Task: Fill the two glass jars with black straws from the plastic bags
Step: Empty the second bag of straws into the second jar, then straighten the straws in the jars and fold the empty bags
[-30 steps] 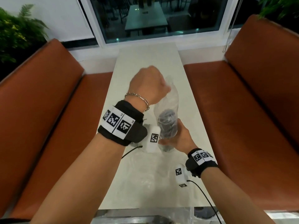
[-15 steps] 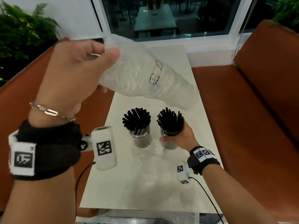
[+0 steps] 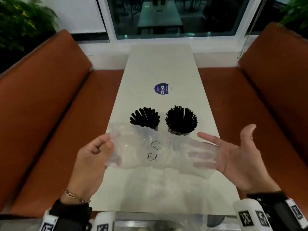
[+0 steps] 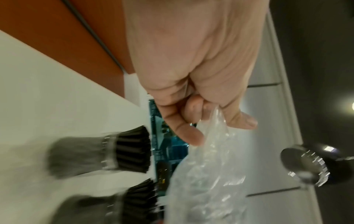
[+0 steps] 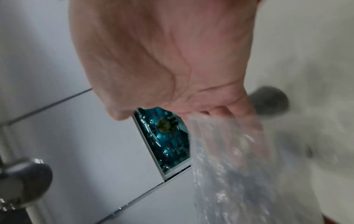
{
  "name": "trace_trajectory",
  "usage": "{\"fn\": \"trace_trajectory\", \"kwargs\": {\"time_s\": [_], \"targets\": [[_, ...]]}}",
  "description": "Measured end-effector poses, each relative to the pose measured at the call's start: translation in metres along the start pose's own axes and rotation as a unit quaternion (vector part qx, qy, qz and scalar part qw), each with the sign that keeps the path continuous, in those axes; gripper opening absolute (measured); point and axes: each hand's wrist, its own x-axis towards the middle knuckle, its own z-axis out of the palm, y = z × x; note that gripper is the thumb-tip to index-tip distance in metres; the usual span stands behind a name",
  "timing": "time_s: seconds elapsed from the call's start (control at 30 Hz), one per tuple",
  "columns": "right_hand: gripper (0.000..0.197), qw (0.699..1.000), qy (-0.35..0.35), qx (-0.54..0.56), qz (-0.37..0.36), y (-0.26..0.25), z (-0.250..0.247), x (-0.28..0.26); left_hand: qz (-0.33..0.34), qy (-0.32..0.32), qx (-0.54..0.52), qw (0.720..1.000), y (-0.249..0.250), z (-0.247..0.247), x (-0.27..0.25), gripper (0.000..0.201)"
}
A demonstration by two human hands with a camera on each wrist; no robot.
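Two glass jars stand side by side on the white table [image 3: 160, 67], each packed with black straws: the left jar [image 3: 144, 119] and the right jar [image 3: 181, 122]. A clear, empty plastic bag [image 3: 160, 152] stretches across in front of them. My left hand [image 3: 98, 150] pinches the bag's left end between thumb and curled fingers, as the left wrist view shows on the bag [image 4: 208, 174]. My right hand [image 3: 233, 154] is spread palm up, its fingers straight under the bag's right end [image 5: 229, 159].
Orange-brown bench seats [image 3: 50, 104] run along both sides of the narrow table. A round blue sticker [image 3: 161, 88] lies on the tabletop beyond the jars. More crumpled clear plastic [image 3: 166, 185] lies on the table's near end. A window [image 3: 166, 17] is at the far end.
My left hand has brought the bag down from high on the left to in front of the jars. My right hand has let go of the right jar and opened under the bag.
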Motion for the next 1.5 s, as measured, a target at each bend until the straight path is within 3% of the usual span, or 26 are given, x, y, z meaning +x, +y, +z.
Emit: {"fn": "trace_trajectory", "kwargs": {"time_s": [0.07,0.2,0.27,0.4,0.47,0.53,0.63,0.73,0.8,0.9,1.03,1.13,1.23,1.3,1.37,1.43,1.5], "targets": [[0.124,1.0,-0.005,0.022,-0.014,0.007,0.006,-0.01,-0.001,0.012,-0.007,1.0,-0.023,0.001,0.001,0.068],[0.065,0.987,0.106,-0.121,-0.026,0.049,-0.003,-0.006,-0.031,0.052,0.018,0.998,-0.061,-0.002,0.006,0.036],[0.054,0.968,0.179,-0.175,-0.029,0.074,-0.01,0.004,-0.042,0.047,0.072,0.995,-0.084,-0.008,0.01,0.032],[0.028,0.934,0.299,-0.182,-0.071,0.096,-0.025,0.016,-0.069,0.075,0.153,0.983,-0.116,-0.027,0.014,0.008],[0.015,0.93,0.31,-0.186,-0.062,0.098,-0.03,0.018,-0.084,0.1,0.17,0.977,-0.134,-0.038,0.016,0.021],[0.015,0.934,0.297,-0.189,-0.058,0.101,-0.029,0.02,-0.112,0.096,0.172,0.974,-0.149,-0.047,0.015,0.036],[0.025,0.942,0.266,-0.195,-0.059,0.105,-0.031,0.025,-0.164,0.023,0.21,0.964,-0.157,-0.056,0.017,0.056],[0.022,0.944,0.228,-0.231,-0.052,0.11,-0.035,0.03,-0.255,-0.042,0.202,0.945,-0.151,-0.055,0.027,0.062],[0.018,0.945,0.217,-0.237,-0.055,0.113,-0.036,0.034,-0.276,-0.052,0.191,0.941,-0.152,-0.05,0.034,0.064],[0.02,0.927,0.266,-0.258,-0.064,0.119,-0.032,0.04,-0.239,0.008,0.184,0.953,-0.157,-0.035,0.036,0.049],[0.027,0.859,0.366,-0.348,-0.084,0.133,-0.033,0.04,-0.108,0.085,0.294,0.946,-0.159,-0.018,0.04,0.051],[0.027,0.827,0.399,-0.382,-0.108,0.136,-0.034,0.036,-0.067,0.099,0.325,0.938,-0.15,-0.011,0.052,0.05],[0.025,0.813,0.427,-0.376,-0.122,0.135,-0.04,0.029,-0.091,0.055,0.24,0.965,-0.139,-0.003,0.063,0.028],[0.025,0.807,0.454,-0.361,-0.112,0.134,-0.047,0.023,-0.132,-0.018,0.118,0.984,-0.136,-0.002,0.069,0.02],[0.028,0.804,0.47,-0.354,-0.086,0.137,-0.058,0.02,-0.132,-0.077,0.04,0.987,-0.143,-0.002,0.075,0.035],[0.032,0.824,0.462,-0.326,-0.036,0.142,-0.065,0.02,-0.118,-0.093,0.045,0.988,-0.152,0.004,0.077,0.041],[0.035,0.859,0.431,-0.276,-0.003,0.152,-0.068,0.025,-0.113,-0.063,0.112,0.985,-0.171,0.014,0.079,0.033]]}}
